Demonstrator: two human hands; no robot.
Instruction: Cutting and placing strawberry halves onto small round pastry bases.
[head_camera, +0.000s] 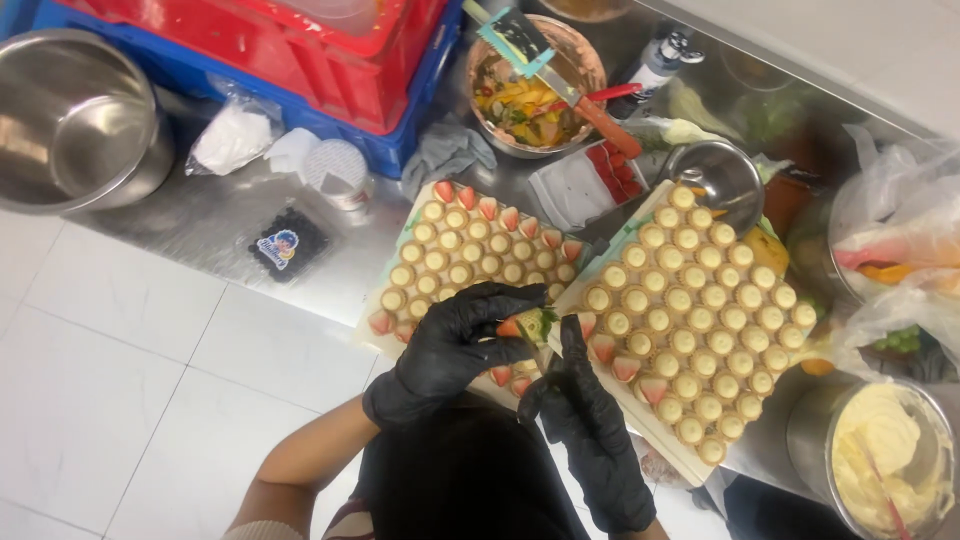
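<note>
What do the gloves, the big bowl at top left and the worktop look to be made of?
Gloves on the left hand and right hand: thin black rubbery material, likely nitrile, faintly glossy. Big bowl: shiny metal, probably stainless steel, mirror reflections. Worktop: brushed steel, dull grey sheen.

Gloved left hand (455, 345) holds fruit piece (522, 326) over tartlets (690, 310).

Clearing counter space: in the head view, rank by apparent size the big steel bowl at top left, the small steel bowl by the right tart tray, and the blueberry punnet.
1. Large round steel bowl, largest.
2. Small shiny steel bowl.
3. Clear plastic blueberry punnet; it looks close to the small bowl, so their order is unsure.
</note>
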